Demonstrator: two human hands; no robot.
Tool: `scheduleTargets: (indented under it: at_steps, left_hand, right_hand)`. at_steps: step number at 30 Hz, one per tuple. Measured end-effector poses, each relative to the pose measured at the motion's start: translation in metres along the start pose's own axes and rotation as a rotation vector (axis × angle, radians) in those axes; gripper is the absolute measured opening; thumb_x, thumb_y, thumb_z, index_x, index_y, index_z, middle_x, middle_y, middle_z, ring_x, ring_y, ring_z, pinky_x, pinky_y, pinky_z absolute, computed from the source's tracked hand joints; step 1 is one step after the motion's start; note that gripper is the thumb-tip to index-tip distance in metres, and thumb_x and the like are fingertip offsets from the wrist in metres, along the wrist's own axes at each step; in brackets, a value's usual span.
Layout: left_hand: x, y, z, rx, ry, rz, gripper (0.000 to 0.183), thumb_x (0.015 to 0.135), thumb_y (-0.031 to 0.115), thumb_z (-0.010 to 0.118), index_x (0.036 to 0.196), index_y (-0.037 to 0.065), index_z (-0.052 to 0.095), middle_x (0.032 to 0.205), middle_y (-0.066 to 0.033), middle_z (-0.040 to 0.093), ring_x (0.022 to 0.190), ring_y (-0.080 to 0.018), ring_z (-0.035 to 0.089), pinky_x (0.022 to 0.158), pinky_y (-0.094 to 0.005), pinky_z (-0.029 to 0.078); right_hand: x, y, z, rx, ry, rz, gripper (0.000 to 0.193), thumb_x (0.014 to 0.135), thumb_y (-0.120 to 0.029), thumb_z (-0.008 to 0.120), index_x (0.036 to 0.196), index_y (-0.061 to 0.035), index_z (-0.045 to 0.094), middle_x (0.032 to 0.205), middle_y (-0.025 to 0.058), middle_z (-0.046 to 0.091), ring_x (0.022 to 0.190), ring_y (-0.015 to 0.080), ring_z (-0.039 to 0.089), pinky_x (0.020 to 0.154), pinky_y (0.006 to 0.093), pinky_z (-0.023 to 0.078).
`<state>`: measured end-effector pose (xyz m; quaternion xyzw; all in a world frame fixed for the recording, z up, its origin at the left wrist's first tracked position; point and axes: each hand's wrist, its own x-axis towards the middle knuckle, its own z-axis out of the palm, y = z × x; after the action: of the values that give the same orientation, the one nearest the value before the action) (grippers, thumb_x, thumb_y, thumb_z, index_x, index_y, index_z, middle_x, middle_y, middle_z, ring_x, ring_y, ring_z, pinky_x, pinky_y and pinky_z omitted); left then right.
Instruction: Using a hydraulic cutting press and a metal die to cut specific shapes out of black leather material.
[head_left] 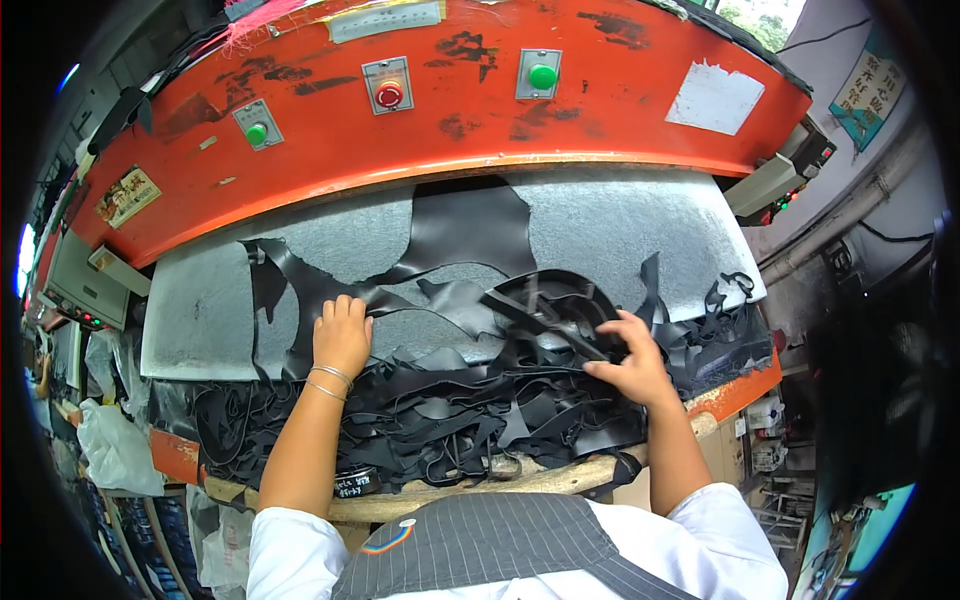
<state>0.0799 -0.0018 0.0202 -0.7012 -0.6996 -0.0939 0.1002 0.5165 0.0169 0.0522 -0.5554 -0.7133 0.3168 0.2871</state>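
Observation:
A cut-up sheet of black leather (pixel 470 228) lies over the pale grey cutting bed, large curved gaps along its near edge. My left hand (pixel 343 335) rests palm down on a narrow part of this leather, fingers laid flat side by side. My right hand (pixel 636 362) has its thumb and fingers around the right edge of a dark curved cutting die (pixel 555 305) with thin crossbars. Motion blurs the die, and it stands tilted above the leather. Whether anything lies beneath it is hidden.
Tangled black leather scraps (pixel 470 410) heap along the bed's near edge, held in by a wooden bar (pixel 560 482). Behind the grey bed (pixel 620 225) rises an orange machine beam (pixel 450 110) with green and red push buttons. White plastic bags (pixel 115 445) hang at the left.

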Motion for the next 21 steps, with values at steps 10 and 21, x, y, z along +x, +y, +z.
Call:
scheduleTargets:
  at_steps: [10, 21]
  left_hand:
    - [-0.020, -0.007, -0.020, -0.008, -0.226, 0.140, 0.018, 0.074, 0.013, 0.066, 0.088, 0.007, 0.058, 0.091, -0.0088, 0.058, 0.090, -0.0276, 0.057, 0.076, -0.0400, 0.050]
    - [-0.015, 0.150, -0.062, -1.601, -0.425, 0.464, 0.102, 0.076, 0.035, 0.081, 0.149, -0.002, 0.021, 0.143, -0.0247, 0.037, 0.136, -0.0310, 0.036, 0.113, -0.0399, 0.029]
  right_hand:
    - [-0.084, -0.023, -0.045, 0.748, 0.037, 0.098, 0.094, 0.052, -0.020, 0.084, 0.135, -0.0016, 0.044, 0.140, 0.0111, 0.044, 0.127, 0.0222, 0.046, 0.107, 0.0353, 0.034]
    - [-0.076, -0.054, 0.041, 0.890, -0.057, -0.021, 0.070, 0.062, -0.002, 0.079, 0.127, -0.0032, 0.054, 0.144, 0.0106, 0.039, 0.129, 0.0207, 0.044, 0.108, 0.0339, 0.033]
